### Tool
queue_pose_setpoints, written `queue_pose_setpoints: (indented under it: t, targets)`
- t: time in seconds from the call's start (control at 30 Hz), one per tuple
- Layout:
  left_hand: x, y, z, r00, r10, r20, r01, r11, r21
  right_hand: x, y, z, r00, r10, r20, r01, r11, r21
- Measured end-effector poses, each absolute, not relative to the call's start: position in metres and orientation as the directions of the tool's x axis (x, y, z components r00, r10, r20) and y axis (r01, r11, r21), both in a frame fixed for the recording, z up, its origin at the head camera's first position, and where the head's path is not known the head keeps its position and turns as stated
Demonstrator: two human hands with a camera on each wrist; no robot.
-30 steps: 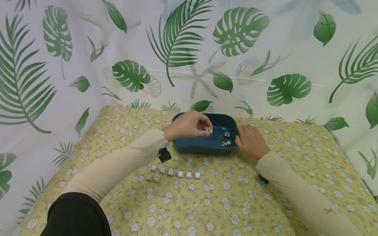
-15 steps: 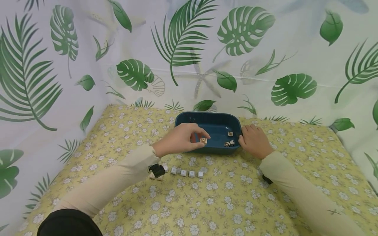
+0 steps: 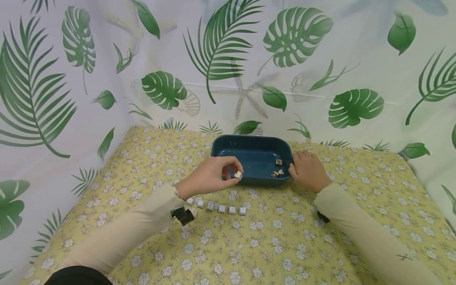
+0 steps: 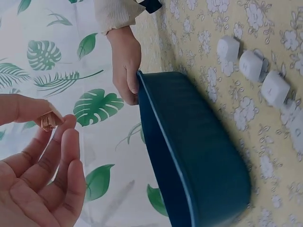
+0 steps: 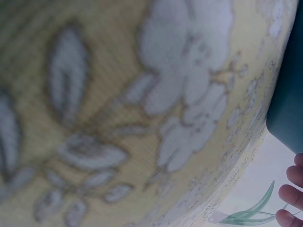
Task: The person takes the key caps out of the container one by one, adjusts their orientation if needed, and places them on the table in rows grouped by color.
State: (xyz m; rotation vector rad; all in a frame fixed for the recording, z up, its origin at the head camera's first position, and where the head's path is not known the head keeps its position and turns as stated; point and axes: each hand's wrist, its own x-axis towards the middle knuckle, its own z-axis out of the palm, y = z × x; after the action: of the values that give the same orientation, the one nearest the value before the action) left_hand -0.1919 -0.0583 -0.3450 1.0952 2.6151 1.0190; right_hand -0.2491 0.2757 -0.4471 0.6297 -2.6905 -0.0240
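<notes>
My left hand [image 3: 215, 174] pinches a beige keycap [image 3: 238, 175] between thumb and fingertips, just over the front left of a dark blue basin [image 3: 249, 182]. In the left wrist view the keycap's hollow underside [image 4: 49, 122] shows, with the other fingers loosely bent below. At the basin's right end, my right hand [image 3: 308, 171] holds the rim, thumb toward the front. Inside the basin, a keycap [image 3: 279, 162] lies near the right wall, with a small cluster of keycaps [image 3: 275, 174] in front of it.
A row of several white keycaps [image 3: 221, 209] lies on the floral yellow cloth [image 3: 270, 253] before the basin. Behind the left wrist's black camera [image 3: 183, 215], a beige keycap [image 3: 194, 212] shows partly. A leaf-print curtain [image 3: 303, 111] hangs at the back.
My left hand has moved left and toward me from over the basin, carrying the keycap and turning its hollow side away from the head view. The right hand stays at the rim.
</notes>
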Motion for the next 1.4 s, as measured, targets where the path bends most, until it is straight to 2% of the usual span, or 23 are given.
queue_pose_setpoints:
  t: [0.33,0.6,0.8,0.97,1.4]
  targets:
    - [-0.193,-0.06,-0.355,-0.725,0.679,0.118,0.533,0.443,0.721,-0.25,0.276,-0.449,-0.818,-0.435,0.375,-0.429,0.897,0.105]
    - [-0.193,-0.057,-0.357,-0.721,0.685,0.1,0.509,0.426,0.748,-0.25,0.275,-0.448,-0.818,-0.432,0.38,-0.428,0.898,0.1]
    - [-0.194,-0.057,-0.36,-0.696,0.708,0.118,0.534,0.401,0.745,-0.248,0.274,-0.445,-0.822,-0.428,0.375,-0.426,0.9,0.094]
    - [-0.196,-0.057,-0.363,-0.686,0.72,0.103,0.508,0.372,0.777,-0.247,0.273,-0.444,-0.822,-0.429,0.374,-0.426,0.9,0.096]
    - [-0.194,-0.059,-0.365,-0.7,0.709,0.082,0.478,0.38,0.792,-0.247,0.274,-0.444,-0.828,-0.424,0.367,-0.422,0.902,0.091]
